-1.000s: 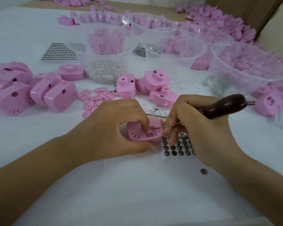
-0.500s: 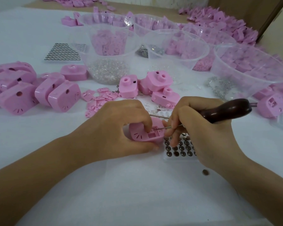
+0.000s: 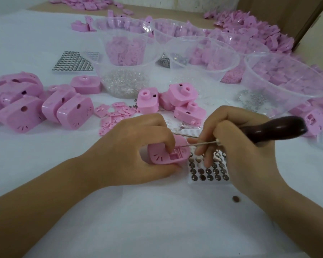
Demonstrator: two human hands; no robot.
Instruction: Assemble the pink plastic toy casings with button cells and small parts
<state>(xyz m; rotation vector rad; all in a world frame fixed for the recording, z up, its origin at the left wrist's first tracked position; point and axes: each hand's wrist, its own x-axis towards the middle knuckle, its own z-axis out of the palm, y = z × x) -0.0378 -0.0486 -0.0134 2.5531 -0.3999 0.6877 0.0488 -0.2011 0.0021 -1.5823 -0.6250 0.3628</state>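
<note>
My left hand [image 3: 131, 149] curls around a pink casing [image 3: 166, 155] at the white table [image 3: 157, 220], thumb beneath and forefinger hooked over its open compartment. My right hand [image 3: 237, 146] grips a dark-handled tool [image 3: 272, 129], its thin metal shaft angled toward that compartment. The casing lies tilted, slit marks facing me, just beside a tray of button cells [image 3: 209, 170]; 1 loose cell [image 3: 235, 199] lies nearer me.

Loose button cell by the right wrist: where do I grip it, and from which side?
Probably pinch its rim from straight above: the loose button cell is a thin disc lying flat on the table, with bare surface all around it.
</note>
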